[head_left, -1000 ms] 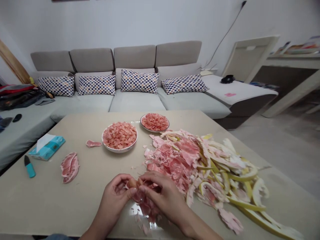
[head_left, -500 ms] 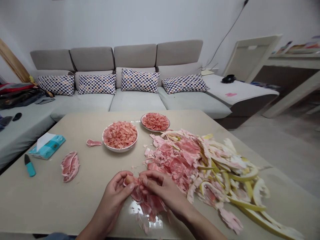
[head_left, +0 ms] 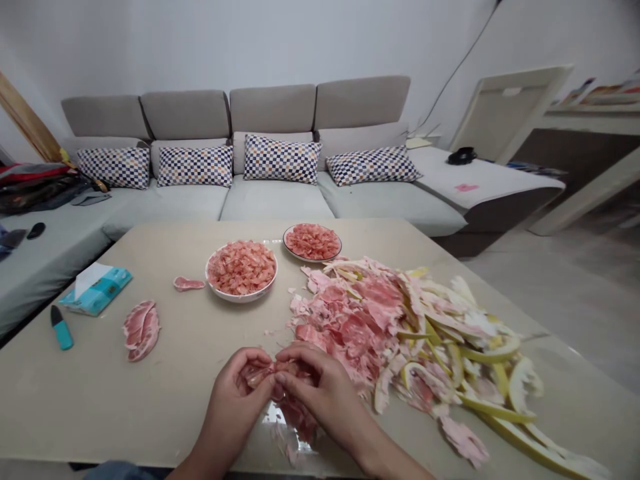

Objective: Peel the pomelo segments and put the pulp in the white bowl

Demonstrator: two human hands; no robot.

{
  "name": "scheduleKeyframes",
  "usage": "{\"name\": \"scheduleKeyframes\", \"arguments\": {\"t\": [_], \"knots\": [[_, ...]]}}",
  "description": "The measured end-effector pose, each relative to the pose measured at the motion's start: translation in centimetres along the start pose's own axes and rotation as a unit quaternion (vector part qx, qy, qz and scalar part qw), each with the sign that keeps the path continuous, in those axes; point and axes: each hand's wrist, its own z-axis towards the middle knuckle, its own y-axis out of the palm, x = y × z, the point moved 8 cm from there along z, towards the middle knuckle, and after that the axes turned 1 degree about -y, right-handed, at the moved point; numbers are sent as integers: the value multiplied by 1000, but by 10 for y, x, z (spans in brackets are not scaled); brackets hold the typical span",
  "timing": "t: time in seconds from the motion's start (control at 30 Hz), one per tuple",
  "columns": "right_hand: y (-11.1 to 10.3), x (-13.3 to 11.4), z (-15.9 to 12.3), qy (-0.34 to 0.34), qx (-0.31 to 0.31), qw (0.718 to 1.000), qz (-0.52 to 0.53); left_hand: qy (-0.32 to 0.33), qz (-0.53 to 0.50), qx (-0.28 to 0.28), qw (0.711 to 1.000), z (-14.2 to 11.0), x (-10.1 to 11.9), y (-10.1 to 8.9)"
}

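Pink, ragged pomelo segment, partly skinned it seems, near beige bench's front edge. Pinched from both sides: left hand and right hand, fingers curled, grip closed on it.

both hands, left hand and right hand, pinch one pomelo segment at near table edge; peel pile just right.
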Motion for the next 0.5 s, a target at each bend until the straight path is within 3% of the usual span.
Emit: {"name": "scheduleKeyframes", "arguments": {"t": [0.2, 0.5], "knots": [[6, 11, 1, 73, -34, 987, 140, -23, 0, -8, 1000, -2, 6, -1], [18, 30, -1, 173, -65, 915, 358, -35, -18, -44, 998, -2, 5, -3]]}}
